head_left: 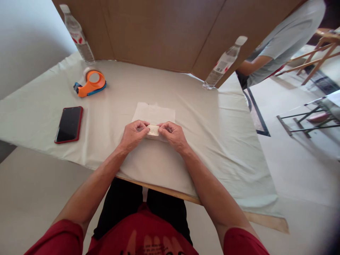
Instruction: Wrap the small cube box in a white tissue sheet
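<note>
Between my two hands is a small, pale yellowish, roughly rectangular piece point(153, 130); its exact kind is too small to tell. My left hand point(134, 134) pinches its left end with thumb and fingers. The right end is pinched by my right hand point(172, 134) in the same way. Under and behind the fingers, a white sheet point(155, 112) that looks like thin paper or tissue lies flat on the cloth. Its near edge is partly hidden by my hands.
A pale cloth point(212, 141) covers the table. A phone point(69, 124) and an orange tape dispenser point(92, 83) lie to the left. Plastic bottles point(78, 37) point(223, 65) stand by a cardboard panel point(159, 32) at the back. Another person point(281, 42) is beyond it, right.
</note>
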A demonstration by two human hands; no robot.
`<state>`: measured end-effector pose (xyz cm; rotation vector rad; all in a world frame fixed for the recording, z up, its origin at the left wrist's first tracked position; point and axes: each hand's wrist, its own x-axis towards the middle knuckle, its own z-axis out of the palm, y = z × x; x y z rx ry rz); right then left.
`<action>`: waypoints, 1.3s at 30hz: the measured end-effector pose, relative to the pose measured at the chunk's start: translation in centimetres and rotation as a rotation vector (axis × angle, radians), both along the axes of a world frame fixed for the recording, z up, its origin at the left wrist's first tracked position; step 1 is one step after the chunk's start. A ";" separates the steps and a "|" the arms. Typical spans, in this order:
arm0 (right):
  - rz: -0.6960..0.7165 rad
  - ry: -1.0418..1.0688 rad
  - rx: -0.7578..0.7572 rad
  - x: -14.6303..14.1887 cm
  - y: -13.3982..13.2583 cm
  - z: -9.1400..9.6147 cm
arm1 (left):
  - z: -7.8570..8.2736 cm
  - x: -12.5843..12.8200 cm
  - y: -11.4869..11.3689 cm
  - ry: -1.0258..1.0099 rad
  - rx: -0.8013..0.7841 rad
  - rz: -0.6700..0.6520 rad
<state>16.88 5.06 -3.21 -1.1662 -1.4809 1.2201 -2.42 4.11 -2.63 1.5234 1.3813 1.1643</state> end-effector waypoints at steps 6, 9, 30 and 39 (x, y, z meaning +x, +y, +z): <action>-0.027 -0.031 0.044 -0.2 -0.2 0.2 | 0.2 0.2 -0.4 -0.026 0.022 0.019; -0.039 -0.056 0.059 -0.3 -0.2 0.1 | 0.4 0.2 -0.5 -0.020 0.006 0.014; 0.096 -0.990 0.729 -2.1 -2.7 1.5 | 1.6 -1.3 -0.2 0.212 -0.114 -0.048; 0.093 -1.176 0.806 -2.5 -2.8 1.5 | 0.8 -4.2 0.4 0.401 -0.128 0.078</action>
